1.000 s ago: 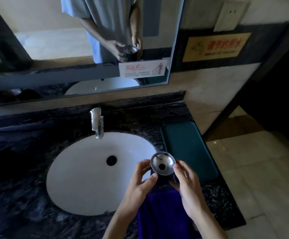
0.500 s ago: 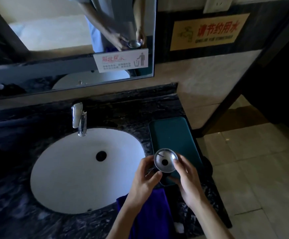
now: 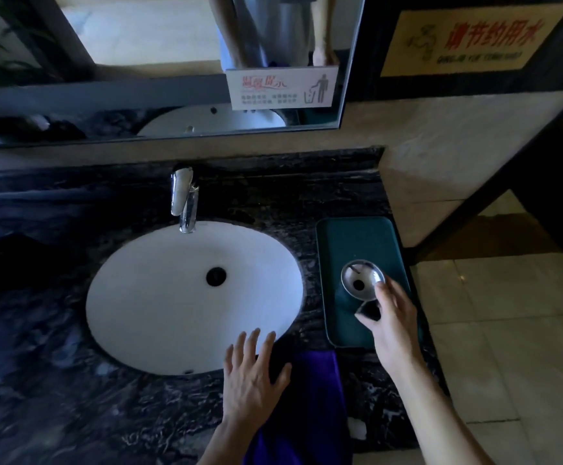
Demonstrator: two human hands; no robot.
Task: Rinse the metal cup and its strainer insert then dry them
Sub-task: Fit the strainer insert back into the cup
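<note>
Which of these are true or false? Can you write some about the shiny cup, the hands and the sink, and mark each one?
1. The right hand holds the shiny metal cup over the dark green rectangular mat. True.
2. The left hand grips the cup. False: it is open, fingers spread, holding nothing.
3. Water runs from the chrome faucet. False: no stream shows.
4. A purple cloth lies on the dark marble counter by the white oval sink. True.

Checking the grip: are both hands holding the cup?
No, only the right hand grips the cup over the green mat; the left hand hovers open.
</note>
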